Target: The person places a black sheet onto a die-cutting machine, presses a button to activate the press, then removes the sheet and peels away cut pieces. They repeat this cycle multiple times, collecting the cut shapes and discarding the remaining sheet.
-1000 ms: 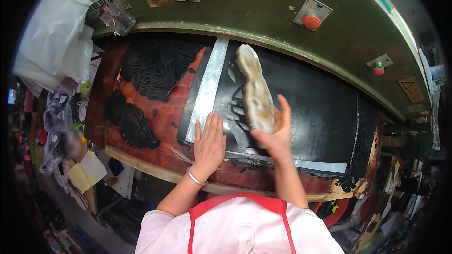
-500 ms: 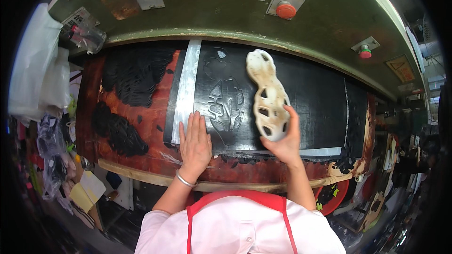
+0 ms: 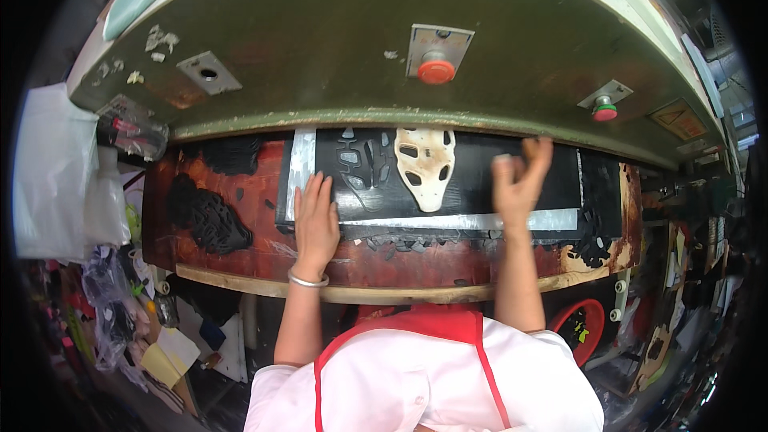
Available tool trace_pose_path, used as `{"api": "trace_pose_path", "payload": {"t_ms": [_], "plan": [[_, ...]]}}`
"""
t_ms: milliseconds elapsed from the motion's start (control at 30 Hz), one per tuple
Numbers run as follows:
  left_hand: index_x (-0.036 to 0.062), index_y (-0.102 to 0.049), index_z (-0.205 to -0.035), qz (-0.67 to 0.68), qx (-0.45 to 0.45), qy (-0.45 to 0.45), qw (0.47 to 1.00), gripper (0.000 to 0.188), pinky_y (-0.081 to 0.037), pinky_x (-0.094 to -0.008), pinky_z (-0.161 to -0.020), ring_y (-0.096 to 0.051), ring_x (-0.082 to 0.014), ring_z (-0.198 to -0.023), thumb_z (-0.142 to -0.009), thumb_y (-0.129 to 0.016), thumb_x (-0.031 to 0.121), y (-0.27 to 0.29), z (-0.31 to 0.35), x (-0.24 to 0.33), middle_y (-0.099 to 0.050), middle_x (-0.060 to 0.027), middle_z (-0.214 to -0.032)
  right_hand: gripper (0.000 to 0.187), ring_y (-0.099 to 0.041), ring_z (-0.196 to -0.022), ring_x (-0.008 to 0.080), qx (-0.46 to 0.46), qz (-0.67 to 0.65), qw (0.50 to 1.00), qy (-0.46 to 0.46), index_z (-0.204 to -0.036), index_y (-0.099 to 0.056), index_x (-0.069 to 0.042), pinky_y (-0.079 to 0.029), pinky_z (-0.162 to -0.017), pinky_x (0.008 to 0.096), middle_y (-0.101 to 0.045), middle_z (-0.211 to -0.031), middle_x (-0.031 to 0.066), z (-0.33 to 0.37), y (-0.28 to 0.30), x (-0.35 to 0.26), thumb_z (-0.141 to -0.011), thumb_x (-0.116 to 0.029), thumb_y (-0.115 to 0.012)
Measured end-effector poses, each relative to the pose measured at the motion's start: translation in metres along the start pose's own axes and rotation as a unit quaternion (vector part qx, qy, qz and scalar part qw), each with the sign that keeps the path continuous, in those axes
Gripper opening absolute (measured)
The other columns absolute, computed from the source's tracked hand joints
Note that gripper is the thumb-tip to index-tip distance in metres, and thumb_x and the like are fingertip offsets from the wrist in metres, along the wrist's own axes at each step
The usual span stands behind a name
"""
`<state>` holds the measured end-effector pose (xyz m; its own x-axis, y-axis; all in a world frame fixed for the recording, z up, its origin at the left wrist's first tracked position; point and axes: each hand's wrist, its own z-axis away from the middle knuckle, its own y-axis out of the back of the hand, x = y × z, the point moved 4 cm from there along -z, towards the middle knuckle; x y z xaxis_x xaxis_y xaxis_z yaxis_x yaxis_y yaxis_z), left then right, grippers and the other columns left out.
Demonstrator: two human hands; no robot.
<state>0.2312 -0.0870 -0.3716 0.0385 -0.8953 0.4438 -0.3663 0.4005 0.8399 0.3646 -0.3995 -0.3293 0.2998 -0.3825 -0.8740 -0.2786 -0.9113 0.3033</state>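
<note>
One green press head [image 3: 336, 40] is seen over the table [image 3: 240, 192]. One black sheet [image 3: 480, 172] lies beneath it, and one cream cutting die [image 3: 426, 164] is set on that sheet. The positioning step is judged in hand; clearing both hands is called for next. The left hand [image 3: 316, 220] is pressed flat left of the die; the right hand [image 3: 520, 180], open and empty, is raised to its right.

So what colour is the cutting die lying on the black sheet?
Cream-white with brownish stains, head view.
</note>
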Motion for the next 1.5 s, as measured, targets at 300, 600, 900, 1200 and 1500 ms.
{"api": "trace_pose_path", "payload": {"t_ms": [300,600,900,1200,1500], "plan": [[0.003,-0.065,-0.105,0.048,0.031,0.03,0.998,0.021,-0.044,-0.0418,-0.073,-0.055,-0.0312,-0.081,-0.084,-0.064,0.007,-0.024,0.002,0.025,-0.059,-0.0117,-0.084,0.095,-0.008,-0.142,0.0488,0.168,0.269,0.944,0.092,-0.145,0.004,0.014,-0.009,-0.116,0.0514,-0.006,-0.149,0.04,-0.128,0.062,0.012,-0.095,-0.043,-0.053],[0.004,-0.07,-0.089,0.055,0.022,0.06,0.996,0.009,-0.047,-0.0404,-0.059,-0.059,-0.0308,-0.062,-0.085,-0.065,0.009,-0.038,-0.023,0.016,-0.06,-0.0126,-0.066,0.09,-0.016,-0.143,0.0427,0.129,0.188,0.972,0.059,-0.148,0.002,0.01,-0.013,-0.117,0.0473,-0.011,-0.152,0.0346,-0.101,0.067,0.028,-0.095,-0.032,-0.057],[0.006,-0.069,-0.08,0.069,0.054,0.055,0.995,0.005,-0.044,-0.0426,-0.057,-0.056,-0.0312,-0.058,-0.081,-0.067,0.011,-0.046,0.007,0.01,-0.056,-0.01,-0.058,0.016,-0.064,-0.068,0.0319,-0.155,0.141,0.978,0.007,-0.089,-0.072,0.0,-0.051,-0.065,0.0382,-0.068,-0.074,0.0171,0.08,0.038,0.05,-0.081,-0.014,-0.072],[0.0055,-0.069,-0.079,0.088,-0.032,0.111,0.989,0.007,-0.046,-0.0433,-0.058,-0.059,-0.0321,-0.059,-0.081,-0.067,0.012,-0.017,0.078,0.028,-0.059,-0.0108,-0.059,0.01,-0.068,-0.078,0.0241,-0.194,0.114,0.952,-0.209,-0.079,-0.071,0.0,-0.052,-0.069,0.0338,-0.07,-0.076,0.0126,0.092,0.062,0.03,-0.085,-0.007,-0.067],[0.0036,-0.063,-0.115,0.06,0.052,-0.005,0.997,0.034,-0.045,-0.0419,-0.09,-0.058,-0.032,-0.103,-0.082,-0.066,0.009,0.011,0.045,0.059,-0.062,-0.0151,-0.11,0.102,-0.023,-0.13,0.057,-0.226,0.221,0.944,0.093,-0.144,-0.036,-0.008,-0.03,-0.108,0.0573,-0.025,-0.138,0.042,0.095,-0.067,-0.039,-0.056,-0.022,-0.086]]}}
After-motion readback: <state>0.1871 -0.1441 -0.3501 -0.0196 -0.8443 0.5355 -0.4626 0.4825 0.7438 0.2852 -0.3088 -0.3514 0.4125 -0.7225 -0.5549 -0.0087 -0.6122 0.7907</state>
